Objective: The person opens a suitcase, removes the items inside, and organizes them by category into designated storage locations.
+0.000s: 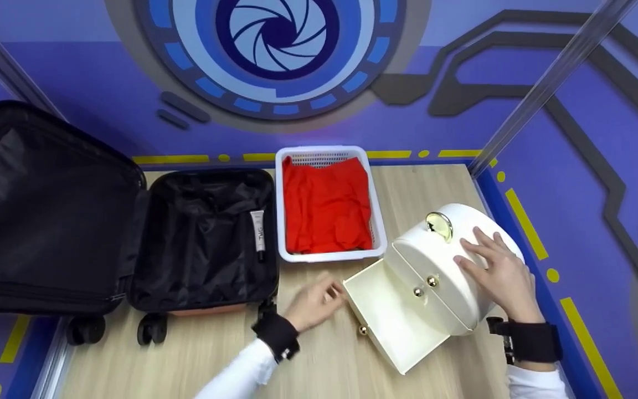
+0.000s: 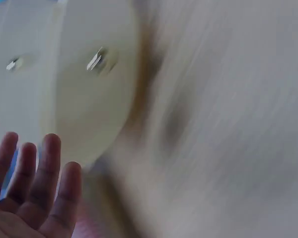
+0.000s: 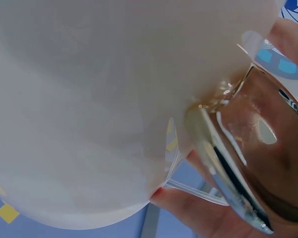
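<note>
A white rounded storage box (image 1: 466, 219) with a gold handle (image 1: 449, 223) and small gold knobs stands at the right, its lower drawer (image 1: 399, 318) pulled out with no contents showing inside. My right hand (image 1: 499, 269) rests on the box's curved top, fingers spread. The right wrist view has the handle (image 3: 268, 144) large, with fingertips at the box's edge. My left hand (image 1: 316, 302) is beside the drawer's left corner, fingers loosely bent and holding nothing. In the left wrist view its fingers (image 2: 49, 161) extend in front of the box's pale front (image 2: 92, 109).
A white basket (image 1: 377, 221) with folded red cloth (image 1: 327, 205) stands against the back wall. Left of it lies an opened black suitcase (image 1: 202, 266), a white tube (image 1: 258, 230) with a black cap inside. A blue-purple wall (image 1: 546, 166) bounds the right side.
</note>
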### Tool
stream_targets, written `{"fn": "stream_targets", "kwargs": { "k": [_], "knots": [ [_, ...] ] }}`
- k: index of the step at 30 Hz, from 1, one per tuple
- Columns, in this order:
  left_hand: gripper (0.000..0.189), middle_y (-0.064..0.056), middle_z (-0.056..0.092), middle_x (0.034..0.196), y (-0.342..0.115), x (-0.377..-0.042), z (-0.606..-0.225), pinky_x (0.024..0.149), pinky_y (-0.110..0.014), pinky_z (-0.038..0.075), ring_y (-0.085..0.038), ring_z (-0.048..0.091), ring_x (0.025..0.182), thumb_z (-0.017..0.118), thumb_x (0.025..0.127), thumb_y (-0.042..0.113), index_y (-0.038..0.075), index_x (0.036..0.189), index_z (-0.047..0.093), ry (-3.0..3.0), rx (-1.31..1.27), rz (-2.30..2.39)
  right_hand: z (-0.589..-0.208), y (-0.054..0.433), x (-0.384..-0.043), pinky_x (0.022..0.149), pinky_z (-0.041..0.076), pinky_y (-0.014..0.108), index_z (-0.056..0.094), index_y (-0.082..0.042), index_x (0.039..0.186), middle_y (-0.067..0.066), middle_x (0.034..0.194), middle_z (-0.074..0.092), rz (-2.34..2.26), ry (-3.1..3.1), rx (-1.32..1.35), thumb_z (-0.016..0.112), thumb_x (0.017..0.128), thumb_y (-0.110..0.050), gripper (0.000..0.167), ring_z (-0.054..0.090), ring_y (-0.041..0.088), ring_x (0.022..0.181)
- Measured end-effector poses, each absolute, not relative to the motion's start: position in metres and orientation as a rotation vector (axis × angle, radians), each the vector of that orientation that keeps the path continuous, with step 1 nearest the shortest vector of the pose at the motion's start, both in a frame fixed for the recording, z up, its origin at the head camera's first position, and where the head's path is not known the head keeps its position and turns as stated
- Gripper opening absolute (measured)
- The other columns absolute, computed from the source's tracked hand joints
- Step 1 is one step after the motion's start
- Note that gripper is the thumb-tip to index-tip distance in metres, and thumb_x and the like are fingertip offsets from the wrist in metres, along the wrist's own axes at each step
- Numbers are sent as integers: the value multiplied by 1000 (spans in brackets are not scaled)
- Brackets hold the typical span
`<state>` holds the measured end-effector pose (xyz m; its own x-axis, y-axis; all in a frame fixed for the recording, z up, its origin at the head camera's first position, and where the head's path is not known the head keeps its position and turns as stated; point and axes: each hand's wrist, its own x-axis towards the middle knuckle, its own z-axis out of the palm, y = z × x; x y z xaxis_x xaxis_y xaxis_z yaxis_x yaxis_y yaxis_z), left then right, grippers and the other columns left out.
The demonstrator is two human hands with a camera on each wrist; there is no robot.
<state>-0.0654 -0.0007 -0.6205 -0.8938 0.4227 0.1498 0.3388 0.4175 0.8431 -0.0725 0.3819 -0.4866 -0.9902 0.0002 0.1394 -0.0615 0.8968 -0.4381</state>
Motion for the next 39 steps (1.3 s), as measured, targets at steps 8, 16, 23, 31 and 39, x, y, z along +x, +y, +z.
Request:
{"fn": "stream_targets", "kwargs": {
  "k": [8,16,23,31,39],
  "knots": [
    [14,-6,68,102,-69,-151,-556,74,-47,58,-26,70,90,67,96,27,14,99,70,2990,346,1146,-486,382,-72,95,45,75,73,-13,134,13,159,53,701,-2938,42,76,94,-49,54,40,51,150],
    [47,-21,67,132,-111,-215,-584,103,-61,51,-46,66,122,57,98,40,5,127,68,2771,-142,729,-486,380,-73,93,47,73,73,-15,134,11,159,53,686,-2941,51,76,94,-49,53,40,49,151],
    [61,-29,55,151,-105,-225,-615,110,-62,46,-49,57,135,35,105,38,1,151,53,2692,-328,783,-485,380,-71,97,45,75,74,-15,134,11,158,54,692,-2938,43,78,93,-46,51,40,49,151],
    [55,-44,51,138,-102,-225,-647,104,-64,52,-57,62,123,56,98,18,-12,143,48,2730,-374,688,-486,381,-71,92,50,72,73,-14,134,11,159,53,685,-2939,37,77,94,-47,52,39,49,151],
    [54,-44,56,131,-105,-224,-661,98,-63,55,-58,65,116,64,91,7,-13,138,48,2754,-335,707,-486,381,-71,92,48,73,73,-14,135,11,160,52,694,-2948,21,76,94,-50,54,39,48,152]
  ]
}}
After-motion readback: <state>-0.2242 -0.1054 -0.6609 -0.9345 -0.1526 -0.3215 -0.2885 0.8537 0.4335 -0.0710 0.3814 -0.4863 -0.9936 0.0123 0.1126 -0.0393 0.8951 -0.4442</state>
